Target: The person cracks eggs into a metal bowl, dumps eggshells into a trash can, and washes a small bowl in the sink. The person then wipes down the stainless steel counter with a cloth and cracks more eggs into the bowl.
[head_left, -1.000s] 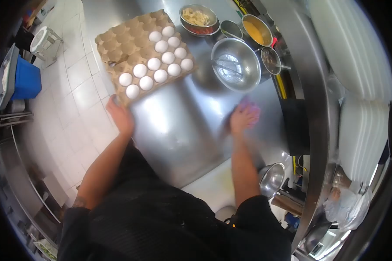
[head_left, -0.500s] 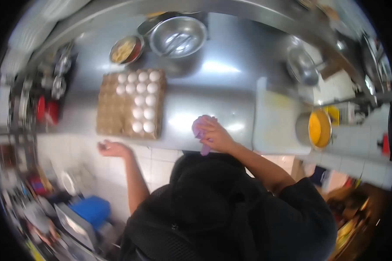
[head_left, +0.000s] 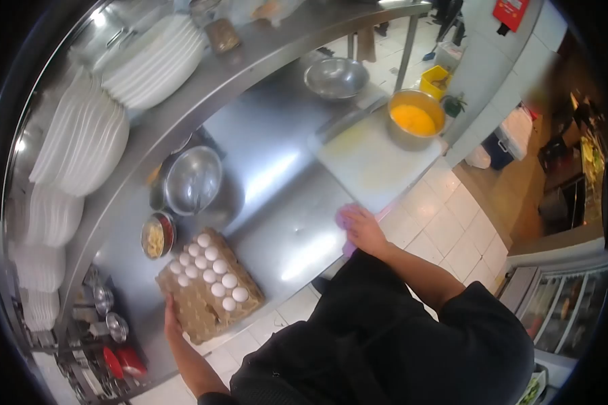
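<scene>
The steel bench (head_left: 277,250) is the main work surface; I face its near edge. A raised steel shelf (head_left: 250,74) runs above the bench's far edge and carries stacks of white plates (head_left: 81,142). The white cutting board (head_left: 358,162) lies flat at the bench's right end, along the near edge. The cardboard egg tray (head_left: 196,310) lies at the near edge toward the bench's left end. The large steel bowl (head_left: 182,169) stands near the far edge, beyond the tray; the shape of the utensil inside is unclear. A second steel bowl (head_left: 331,71) sits at the far right corner. The deep metal bowl (head_left: 402,137), containing yellow liquid (head_left: 415,120), stands at the board's right edge. The small bowl of pale pieces (head_left: 154,239) stands just beside the large steel bowl, on its left.

My left hand (head_left: 173,317) touches the tray's left edge, fingers laid along it; I cannot tell whether they close on the rim. My right hand (head_left: 366,233) holds the purple cloth (head_left: 344,214) under curled fingers, at the bench's near edge, just beside the board's near left corner. Fourteen white eggs (head_left: 209,276) occupy cups toward the tray's far and right edges.
</scene>
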Demonstrator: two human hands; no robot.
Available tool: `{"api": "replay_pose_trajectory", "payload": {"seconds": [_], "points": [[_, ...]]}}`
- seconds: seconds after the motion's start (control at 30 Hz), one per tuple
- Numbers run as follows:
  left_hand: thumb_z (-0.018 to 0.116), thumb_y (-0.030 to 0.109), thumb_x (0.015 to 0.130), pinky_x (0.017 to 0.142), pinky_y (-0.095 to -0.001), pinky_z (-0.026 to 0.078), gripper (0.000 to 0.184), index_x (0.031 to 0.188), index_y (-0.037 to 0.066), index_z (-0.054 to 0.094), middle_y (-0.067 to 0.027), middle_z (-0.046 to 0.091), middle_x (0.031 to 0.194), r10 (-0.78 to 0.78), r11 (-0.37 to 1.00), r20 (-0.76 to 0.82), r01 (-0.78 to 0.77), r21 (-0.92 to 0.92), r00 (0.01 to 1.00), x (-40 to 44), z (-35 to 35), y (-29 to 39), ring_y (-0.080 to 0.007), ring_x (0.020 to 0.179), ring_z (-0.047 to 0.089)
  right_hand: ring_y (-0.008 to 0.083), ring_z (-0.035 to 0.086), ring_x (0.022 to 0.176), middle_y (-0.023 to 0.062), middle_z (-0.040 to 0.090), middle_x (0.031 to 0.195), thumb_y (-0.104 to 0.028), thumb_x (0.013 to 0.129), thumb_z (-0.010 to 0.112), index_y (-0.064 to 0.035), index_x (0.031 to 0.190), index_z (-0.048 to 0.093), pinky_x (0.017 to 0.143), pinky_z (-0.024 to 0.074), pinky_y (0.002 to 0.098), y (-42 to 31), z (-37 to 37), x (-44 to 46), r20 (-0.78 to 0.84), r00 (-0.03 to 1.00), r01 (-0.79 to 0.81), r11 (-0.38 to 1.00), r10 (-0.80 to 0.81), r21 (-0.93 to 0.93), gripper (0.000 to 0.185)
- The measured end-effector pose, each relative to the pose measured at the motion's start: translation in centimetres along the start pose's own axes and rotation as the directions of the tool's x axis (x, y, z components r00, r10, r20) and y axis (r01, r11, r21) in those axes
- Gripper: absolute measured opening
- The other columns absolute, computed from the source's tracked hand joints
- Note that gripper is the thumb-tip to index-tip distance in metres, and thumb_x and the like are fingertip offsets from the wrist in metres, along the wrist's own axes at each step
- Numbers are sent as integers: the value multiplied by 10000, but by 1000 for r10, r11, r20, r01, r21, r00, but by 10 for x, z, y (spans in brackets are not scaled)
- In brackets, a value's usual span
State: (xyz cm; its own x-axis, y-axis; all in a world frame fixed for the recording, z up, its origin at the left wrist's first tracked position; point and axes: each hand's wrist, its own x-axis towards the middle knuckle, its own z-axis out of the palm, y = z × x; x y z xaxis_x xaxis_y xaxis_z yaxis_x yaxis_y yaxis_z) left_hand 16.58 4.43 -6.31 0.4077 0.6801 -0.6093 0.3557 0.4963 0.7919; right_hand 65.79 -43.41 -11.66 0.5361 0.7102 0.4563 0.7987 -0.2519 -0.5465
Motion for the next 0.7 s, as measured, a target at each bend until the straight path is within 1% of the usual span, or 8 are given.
{"api": "replay_pose_trajectory", "payload": {"seconds": [0.17,0.23,0.27,0.4,0.47,0.57,0.63,0.7], "points": [[594,579,947,1116,-397,375,804,1526,72,359,-70,444,1520,-12,983,64,23,-181,998,-8,19,-19,-261,1361,441,338,624,1025,153,684,1060,-37,727,701,-8,805,685,866,520,412,-10,-33,-13,82,980,-184,983,182,11,85],[572,587,955,1126,-388,361,804,1523,59,360,-74,429,1533,33,986,33,-27,-167,999,-22,56,-30,-249,1382,418,308,657,847,178,686,904,-17,719,683,7,751,651,751,529,371,-3,-28,-18,-113,841,-437,787,530,435,51],[562,584,961,1134,-383,348,796,1523,57,359,-74,424,1537,52,986,29,-47,-161,998,-33,89,-23,-242,1391,408,230,622,701,129,648,740,4,724,661,19,719,620,673,502,329,1,-35,-14,-213,807,-445,805,551,393,44],[497,501,1017,1077,-361,378,603,1370,15,556,-103,609,1340,143,989,-60,-145,-35,988,-31,175,-38,-212,1228,547,88,472,591,-3,526,671,-75,819,649,-49,629,519,530,398,277,15,-62,17,-57,536,-655,457,843,602,231],[501,486,1019,1015,-377,427,569,1289,-1,619,-104,677,1209,175,985,-84,-174,14,981,-49,234,-17,-210,1117,601,80,451,577,-15,502,657,-72,856,619,-73,645,501,507,380,271,26,-55,30,-209,662,-486,624,720,612,242],[547,534,971,955,-386,485,606,1183,-15,691,-167,691,1144,219,971,-9,-217,104,976,-32,302,-14,-229,1072,627,75,436,569,-26,476,644,-59,877,605,-87,671,487,498,362,268,-2,-71,74,-116,687,-472,561,718,680,239],[556,547,954,1027,-401,452,631,1271,10,655,-221,598,1291,214,977,-42,-213,12,976,-17,347,-8,-274,1173,586,74,443,607,-23,482,671,-75,890,610,-80,692,479,515,364,268,5,-72,92,-130,725,-408,574,676,710,237],[542,583,943,1090,-412,407,702,1376,32,578,-235,436,1449,196,965,-98,-174,195,976,1,376,-5,-319,1253,525,73,431,636,-22,478,672,-74,903,630,-74,668,461,563,371,263,-20,-76,116,-107,812,-345,619,574,706,290]]}}
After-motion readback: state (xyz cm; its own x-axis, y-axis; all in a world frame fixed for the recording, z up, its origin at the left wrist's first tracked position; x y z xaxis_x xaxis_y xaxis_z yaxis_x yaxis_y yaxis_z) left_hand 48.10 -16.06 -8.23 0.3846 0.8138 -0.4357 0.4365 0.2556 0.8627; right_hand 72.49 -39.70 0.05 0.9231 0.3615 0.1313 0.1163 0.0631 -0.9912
